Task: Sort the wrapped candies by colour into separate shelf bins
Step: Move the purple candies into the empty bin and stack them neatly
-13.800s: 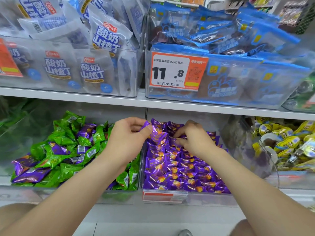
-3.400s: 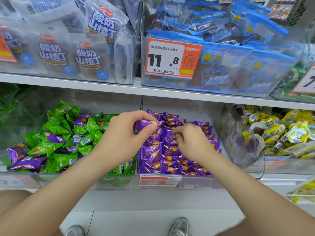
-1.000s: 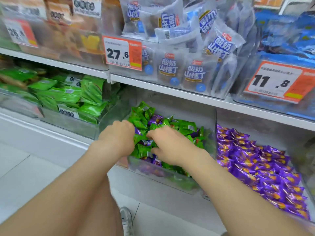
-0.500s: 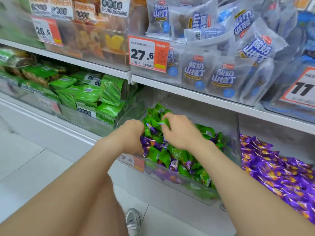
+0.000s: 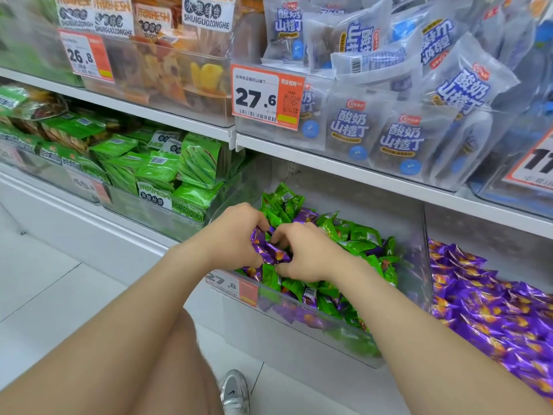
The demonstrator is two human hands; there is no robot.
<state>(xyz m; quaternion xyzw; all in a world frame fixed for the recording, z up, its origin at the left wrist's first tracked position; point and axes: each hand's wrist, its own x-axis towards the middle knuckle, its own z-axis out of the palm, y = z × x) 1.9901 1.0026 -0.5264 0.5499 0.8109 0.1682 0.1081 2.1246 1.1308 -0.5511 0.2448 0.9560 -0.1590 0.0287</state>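
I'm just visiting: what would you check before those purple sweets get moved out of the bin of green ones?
1. Grip: the left hand and right hand both curl around the purple candies. Ok.
2. No green wrapper caught in the handful: fingers hide part of it. Cannot tell.
3. Destination: the all-purple pile lies to the right, with nothing green showing in it. Ok.
4. Way across: only a clear divider wall stands between, low enough to lift over. Ok.
5. Sorting finished: a stray purple candy lies among the green candies. Not ok.
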